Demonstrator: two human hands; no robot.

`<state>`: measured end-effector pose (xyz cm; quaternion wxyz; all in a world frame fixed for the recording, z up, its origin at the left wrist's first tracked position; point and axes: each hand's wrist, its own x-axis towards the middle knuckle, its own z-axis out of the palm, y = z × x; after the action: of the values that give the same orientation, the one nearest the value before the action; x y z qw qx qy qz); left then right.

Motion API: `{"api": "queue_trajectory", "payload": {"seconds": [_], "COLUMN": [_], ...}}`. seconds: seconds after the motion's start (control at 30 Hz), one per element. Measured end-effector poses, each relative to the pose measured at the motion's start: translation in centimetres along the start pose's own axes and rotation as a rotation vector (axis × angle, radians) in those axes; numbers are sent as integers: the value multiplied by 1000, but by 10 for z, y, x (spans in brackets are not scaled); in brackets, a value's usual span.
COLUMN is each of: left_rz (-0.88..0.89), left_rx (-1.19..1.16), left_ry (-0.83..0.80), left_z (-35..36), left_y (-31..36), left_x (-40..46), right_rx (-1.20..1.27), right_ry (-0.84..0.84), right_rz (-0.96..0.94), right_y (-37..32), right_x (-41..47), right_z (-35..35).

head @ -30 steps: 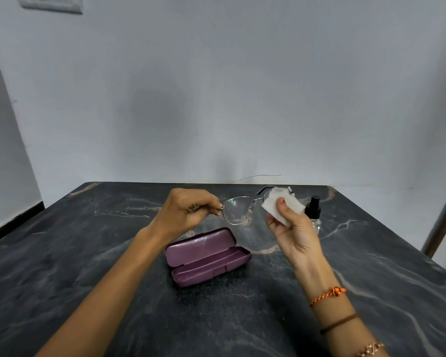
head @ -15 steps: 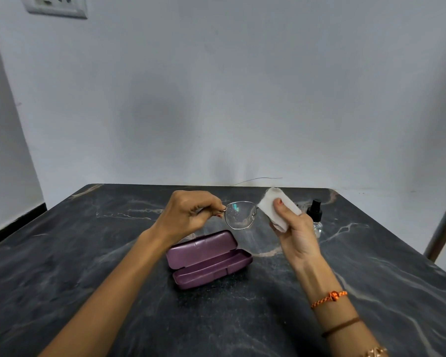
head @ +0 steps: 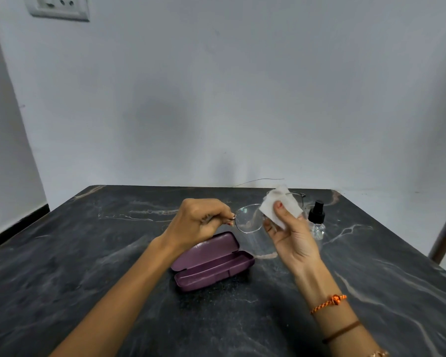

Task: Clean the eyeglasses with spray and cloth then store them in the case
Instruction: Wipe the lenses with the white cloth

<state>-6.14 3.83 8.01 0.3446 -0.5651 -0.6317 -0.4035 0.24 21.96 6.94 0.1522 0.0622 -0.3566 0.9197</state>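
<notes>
the left hand (head: 200, 220) is pinching the left end of the eyeglasses (head: 249, 219) at the hinge, fingers closed on the thin metal frame and holding it in the air above the table. the purple glasses case (head: 211, 261) is lying open on the dark marble table (head: 62, 253) just below the left hand, lid back, tray showing nothing inside. the left lens is standing clear and uncovered. the right hand (head: 291, 235) is pressing a folded white cloth (head: 280, 207) against the right lens, thumb on the near face of the cloth; the fingers behind are hidden, so the hand appears to be clamping the lens through the cloth. the clear spray bottle (head: 317, 222) with its black pump is standing upright on the table just right of that hand, apart from it.

status: the wiping step is in progress. spraying is probably complete, though no droplets are resolving on the lenses. remaining: finishing the lenses, folding the temples, seating the eyeglasses in the case, closing the lid.
</notes>
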Motion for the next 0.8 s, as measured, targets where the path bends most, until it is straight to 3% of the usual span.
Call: {"api": "queue_trajectory", "payload": {"seconds": [0.1, 0.2, 0.5, 0.67, 0.8], "left_rz": [6, 3, 10, -1, -16], "left_rx": [59, 105, 0, 17, 46], "left_ry": [99, 128, -14, 21, 23], "left_z": [-5, -10, 5, -1, -7], "left_y": [-2, -2, 4, 3, 7], "left_x": [1, 3, -1, 2, 5], "right_rx": [-101, -38, 154, -122, -196], "right_ry": [-47, 9, 87, 81, 73], "right_rz": [20, 0, -40, -103, -78], "right_y": [-2, -5, -5, -10, -13], "right_x": [-2, -1, -1, 2, 1], "right_z": [2, -1, -1, -6, -8]}}
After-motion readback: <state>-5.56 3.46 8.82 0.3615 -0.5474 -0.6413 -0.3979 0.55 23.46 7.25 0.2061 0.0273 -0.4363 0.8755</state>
